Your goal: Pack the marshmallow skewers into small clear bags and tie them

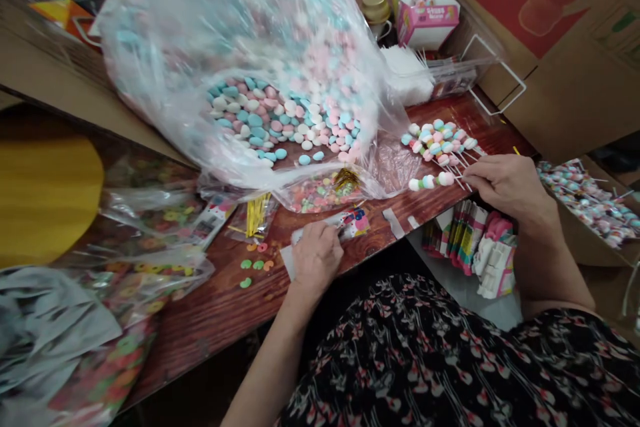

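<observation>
My left hand [317,255] is closed over a small printed plastic bag [355,221] lying on the table, its fingers curled on the near end. My right hand [507,183] pinches the stick end of a candy skewer [431,181], strung with pastel and green pieces. Just beyond it lies a pile of similar candy skewers [440,140], their sticks pointing toward my right hand. Left of my left hand are several loose ring candies [257,265] and a packet of gold twist ties [257,215].
A big clear bag [240,20] of pastel candies spreads across the table's back. Behind right stands a plastic basket [480,57] with a pink box [427,20]. Finished-looking wrapped skewers fill a carton [590,203] at right. Folded boxes [473,240] sit below the table edge.
</observation>
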Motion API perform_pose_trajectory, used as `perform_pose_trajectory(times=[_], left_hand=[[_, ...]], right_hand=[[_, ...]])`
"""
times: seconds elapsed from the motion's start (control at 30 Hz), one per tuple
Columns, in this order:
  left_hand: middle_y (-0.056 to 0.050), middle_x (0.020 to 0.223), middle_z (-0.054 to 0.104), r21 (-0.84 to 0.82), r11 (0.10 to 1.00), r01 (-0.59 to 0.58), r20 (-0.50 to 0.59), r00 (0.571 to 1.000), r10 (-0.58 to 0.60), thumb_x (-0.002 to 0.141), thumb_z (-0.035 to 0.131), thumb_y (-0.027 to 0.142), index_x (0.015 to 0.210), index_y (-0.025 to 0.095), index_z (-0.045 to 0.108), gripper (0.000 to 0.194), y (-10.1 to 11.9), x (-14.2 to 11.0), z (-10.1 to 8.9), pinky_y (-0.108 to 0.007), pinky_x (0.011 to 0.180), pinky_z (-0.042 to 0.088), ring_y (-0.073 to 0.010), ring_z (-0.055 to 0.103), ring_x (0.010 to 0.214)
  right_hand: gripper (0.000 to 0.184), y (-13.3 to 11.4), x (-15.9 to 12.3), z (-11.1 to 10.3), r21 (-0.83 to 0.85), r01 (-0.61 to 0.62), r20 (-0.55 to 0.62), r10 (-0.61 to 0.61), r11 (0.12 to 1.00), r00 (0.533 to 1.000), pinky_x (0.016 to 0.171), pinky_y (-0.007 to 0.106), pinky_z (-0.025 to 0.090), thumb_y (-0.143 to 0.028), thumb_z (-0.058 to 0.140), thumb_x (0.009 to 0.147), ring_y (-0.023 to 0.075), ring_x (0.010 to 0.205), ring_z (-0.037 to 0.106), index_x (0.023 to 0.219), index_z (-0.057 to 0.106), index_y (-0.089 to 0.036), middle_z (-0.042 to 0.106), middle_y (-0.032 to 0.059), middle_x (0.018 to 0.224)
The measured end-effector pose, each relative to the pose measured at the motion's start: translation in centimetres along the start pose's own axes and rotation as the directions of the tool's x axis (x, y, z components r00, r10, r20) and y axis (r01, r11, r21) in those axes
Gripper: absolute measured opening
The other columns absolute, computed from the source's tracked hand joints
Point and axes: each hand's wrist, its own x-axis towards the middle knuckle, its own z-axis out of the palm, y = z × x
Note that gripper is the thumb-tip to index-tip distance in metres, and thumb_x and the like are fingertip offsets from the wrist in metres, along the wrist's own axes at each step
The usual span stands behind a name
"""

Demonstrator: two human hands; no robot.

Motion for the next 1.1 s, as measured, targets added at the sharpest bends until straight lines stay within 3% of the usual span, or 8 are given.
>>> perform_pose_trajectory(times=[0.1,0.2,0.37,0.47,0.57,0.73,0.93,1.1], left_hand=[[-0.006,0.078,0.065,-0.044,0.999,-0.03,-0.018,0.999,0.029,0.088,0.056,0.017,0.078,0.019,0.064,0.013,-0.3,-0.2,-0.1,-0.031,0.071,0.043,-0.0208,0.057,0.079],[-0.007,0.082,0.065,-0.044,0.998,-0.043,0.056,0.997,0.045,0.089,0.055,0.018,0.079,0.019,0.065,0.015,-0.1,-0.4,-0.5,-0.032,0.075,0.043,-0.0222,0.056,0.083],[-0.012,0.092,0.064,0.029,1.0,-0.011,0.235,0.972,0.004,0.089,0.052,0.019,0.104,0.019,0.067,0.022,1.0,-0.1,-1.3,-0.036,0.074,0.041,-0.0284,0.053,0.093],[-0.012,0.092,0.065,0.034,0.999,0.0,0.241,0.971,-0.008,0.088,0.052,0.018,0.096,0.019,0.068,0.019,1.3,0.1,-1.3,-0.036,0.072,0.04,-0.0287,0.053,0.094],[-0.01,0.084,0.064,0.007,0.999,0.04,0.178,0.983,-0.041,0.089,0.051,0.018,0.08,0.019,0.067,0.018,1.1,0.3,-1.0,-0.035,0.072,0.041,-0.0265,0.054,0.089],[-0.007,0.079,0.064,-0.118,0.989,0.085,0.095,0.993,-0.073,0.09,0.053,0.021,0.076,0.018,0.065,0.019,0.2,0.1,-0.6,-0.032,0.073,0.044,-0.0215,0.057,0.081],[-0.009,0.091,0.069,-0.307,0.952,0.001,0.122,0.992,0.038,0.091,0.052,0.022,0.092,0.018,0.069,0.017,-1.4,-0.6,-0.7,-0.034,0.081,0.048,-0.0219,0.059,0.088],[-0.01,0.086,0.069,-0.339,0.941,-0.001,0.117,0.992,0.043,0.092,0.05,0.024,0.087,0.018,0.07,0.021,-1.7,-0.3,-0.7,-0.034,0.077,0.049,-0.0215,0.059,0.083]], right_hand=[[0.023,-1.5,1.4,-1.8,-0.194,0.066,0.181,-0.03,0.979,0.983,0.059,0.03,0.028,-0.021,0.048,0.086,0.0183,0.069,0.06,0.073,0.068,-0.017,0.07,0.0063,0.076],[0.019,-3.0,3.3,-2.5,-0.26,0.145,0.327,-0.055,0.955,0.944,0.058,0.031,0.023,-0.013,0.049,0.081,0.0179,0.065,0.056,0.071,0.065,-0.016,0.069,0.0074,0.075],[0.022,-4.8,5.2,-2.0,-0.299,0.266,0.376,-0.143,0.916,0.916,0.059,0.031,0.025,-0.009,0.049,0.082,0.0154,0.062,0.051,0.07,0.066,-0.016,0.068,0.0092,0.075],[0.022,-5.5,5.9,-1.7,-0.278,0.356,0.382,-0.237,0.892,0.893,0.061,0.032,0.027,-0.006,0.05,0.08,0.0164,0.062,0.051,0.066,0.065,-0.015,0.066,0.0097,0.071],[0.022,-5.8,6.5,-1.5,-0.252,0.41,0.386,-0.297,0.876,0.873,0.063,0.032,0.028,-0.004,0.051,0.079,0.0176,0.064,0.053,0.068,0.066,-0.015,0.066,0.0095,0.07],[0.025,-5.1,6.8,-0.9,-0.307,0.366,0.436,-0.213,0.878,0.875,0.063,0.032,0.026,-0.006,0.048,0.083,0.0176,0.063,0.052,0.071,0.068,-0.014,0.067,0.0104,0.074],[0.02,-4.1,4.8,-0.7,-0.32,0.29,0.45,-0.124,0.902,0.884,0.058,0.031,0.023,-0.011,0.05,0.083,0.017,0.062,0.052,0.077,0.069,-0.016,0.07,0.01,0.08],[0.021,-4.1,3.7,-0.9,-0.312,0.246,0.465,-0.078,0.918,0.882,0.056,0.031,0.02,-0.012,0.048,0.084,0.0163,0.062,0.053,0.08,0.069,-0.016,0.071,0.009,0.083]])
